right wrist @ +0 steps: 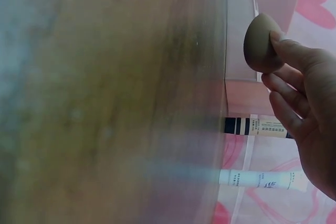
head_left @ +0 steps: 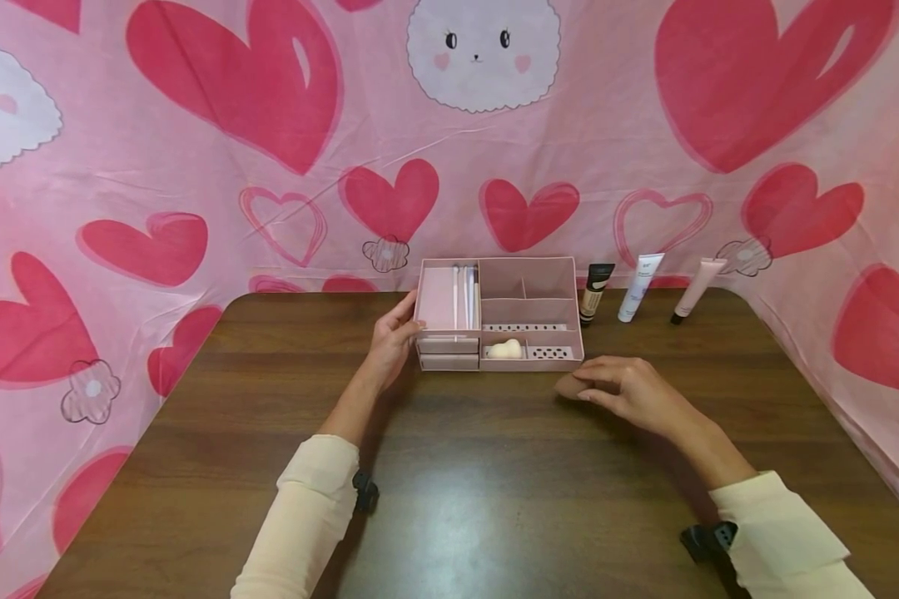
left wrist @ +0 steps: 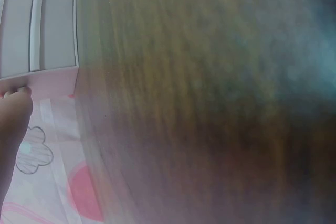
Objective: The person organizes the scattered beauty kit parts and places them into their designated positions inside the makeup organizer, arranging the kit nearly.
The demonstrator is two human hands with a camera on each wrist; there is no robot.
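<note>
A pink cosmetics organizer [head_left: 528, 287] stands at the far middle of the brown table [head_left: 457, 466]. It has two small drawers at its front left and a white sponge [head_left: 504, 349] in a front tray. My left hand [head_left: 394, 339] rests against the organizer's left side, fingers on the box [left wrist: 52, 85]. My right hand [head_left: 622, 391] pinches a brown egg-shaped makeup sponge [right wrist: 261, 43] just in front of the organizer's right front corner; the sponge [head_left: 569, 386] is just above or on the table.
Three cosmetic tubes lean against the pink heart-print backdrop to the organizer's right: a dark-capped one [head_left: 595, 293], a white one [head_left: 639, 287] and a pale pink one [head_left: 697, 289]. Thin white sticks [head_left: 466, 293] stand in the organizer's left section.
</note>
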